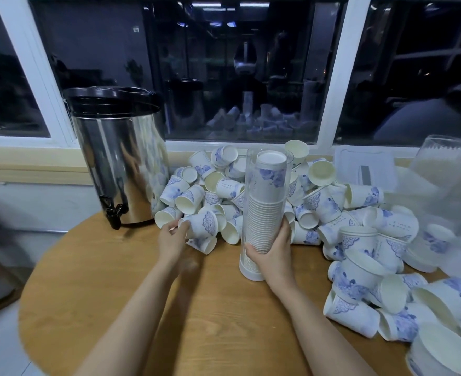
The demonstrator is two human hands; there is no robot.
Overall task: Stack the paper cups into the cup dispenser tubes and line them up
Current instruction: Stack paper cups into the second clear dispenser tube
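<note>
1. Wooden, round and tan, the table [218, 316] stands against a sill below a dark window [237, 71]. A steel urn [120, 158] sits at its back left.
2. Loose paper cups [319, 202] are heaped across the back and down the right side to the rim, with crumpled clear plastic [446, 172] beyond them.
3. Bare wood shows in front, between the forearms, and out to the near-left edge.
4. The clear dispenser tube [267, 180] stands upright mid-table against the heap, with a nested stack inside. The right hand [271, 253] has its fingers wrapped round the lower part.
5. The left hand [173, 238] pinches a single cup [202, 226] at the heap's front.
</note>
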